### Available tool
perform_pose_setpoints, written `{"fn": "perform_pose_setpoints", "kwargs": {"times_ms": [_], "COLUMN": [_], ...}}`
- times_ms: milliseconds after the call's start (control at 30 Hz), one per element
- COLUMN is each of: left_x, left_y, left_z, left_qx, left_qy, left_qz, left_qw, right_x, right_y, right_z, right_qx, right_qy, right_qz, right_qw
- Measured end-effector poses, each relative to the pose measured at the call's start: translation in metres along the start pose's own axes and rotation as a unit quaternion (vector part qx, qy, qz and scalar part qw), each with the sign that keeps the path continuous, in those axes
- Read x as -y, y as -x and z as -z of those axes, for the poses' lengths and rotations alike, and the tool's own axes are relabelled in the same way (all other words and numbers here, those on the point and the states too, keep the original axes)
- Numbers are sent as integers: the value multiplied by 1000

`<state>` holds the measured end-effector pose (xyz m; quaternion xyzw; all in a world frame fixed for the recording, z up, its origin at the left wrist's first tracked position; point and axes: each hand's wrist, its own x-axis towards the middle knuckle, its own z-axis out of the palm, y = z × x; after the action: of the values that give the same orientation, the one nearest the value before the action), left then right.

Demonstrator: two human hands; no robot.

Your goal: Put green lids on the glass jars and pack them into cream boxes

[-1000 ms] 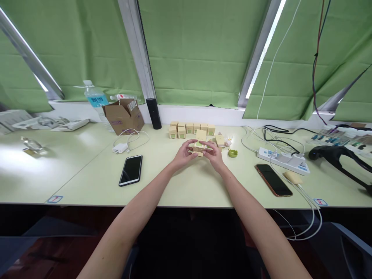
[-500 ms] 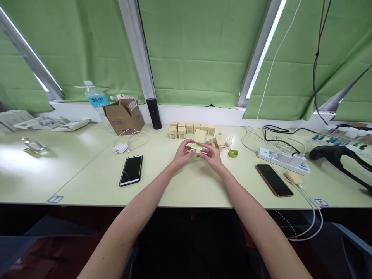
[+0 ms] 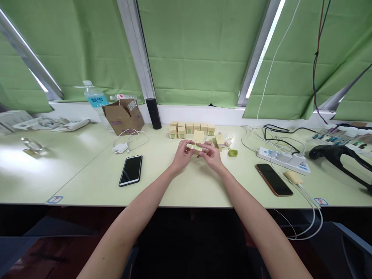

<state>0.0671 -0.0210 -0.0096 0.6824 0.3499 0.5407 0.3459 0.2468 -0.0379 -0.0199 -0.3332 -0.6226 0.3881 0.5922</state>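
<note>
Between my two hands is a small cream cardboard box (image 3: 198,136) with its lid flap raised at the back and something green showing at its front. My left hand (image 3: 183,154) grips the box's left side, fingers and thumb closed on it. From the right, my right hand (image 3: 211,155) holds the other side with its fingers over the front. Just beyond stand several similar small boxes (image 3: 189,128) in rows. Right of my right hand lie another cream box (image 3: 219,140), a small clear-wrapped item (image 3: 228,140) and an open green case (image 3: 233,152).
A phone (image 3: 131,170) lies to the left, another phone (image 3: 274,179) to the right. Behind are a brown carton (image 3: 123,117), a water bottle (image 3: 95,97) and a black cylinder (image 3: 154,113). A power strip (image 3: 283,160) with loose cables sits at right, near a black headset frame (image 3: 338,157).
The box in my hands has tilted or shifted very slightly to the left, its raised flap a little lower. Otherwise the scene is the same.
</note>
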Motion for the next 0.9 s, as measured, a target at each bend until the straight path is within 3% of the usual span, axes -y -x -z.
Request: {"fn": "perform_pose_setpoints", "kwargs": {"times_ms": [133, 300, 433, 500, 567, 700, 767, 900], "left_x": [2, 9, 20, 25, 30, 40, 46, 56], "left_y": [1, -6, -14, -20, -27, -36, -39, -41], "left_z": [2, 12, 22, 30, 41, 69, 81, 93], "left_qx": [24, 56, 115, 74, -12, -140, -160, -140], "left_qy": [12, 88, 80, 24, -55, -168, -199, -231], "left_qz": [-8, 55, 86, 75, 71, 106, 149, 218], "left_qw": [1000, 993, 987, 994, 996, 970, 955, 938], "right_x": [-3, -4, -2, -2, -4, -8, -9, -6], "right_y": [-1, 2, 4, 4, 4, 4, 5, 6], "right_z": [0, -1, -2, -1, 0, -1, -2, -2], "right_qx": [3, 11, 36, 50, 58, 59, 63, 77], "right_qy": [18, 35, 55, 84, 136, 242, 289, 363], "right_qz": [3, -4, 3, 7, 5, -21, -36, -55], "right_qw": [1000, 999, 998, 995, 989, 968, 955, 927]}}
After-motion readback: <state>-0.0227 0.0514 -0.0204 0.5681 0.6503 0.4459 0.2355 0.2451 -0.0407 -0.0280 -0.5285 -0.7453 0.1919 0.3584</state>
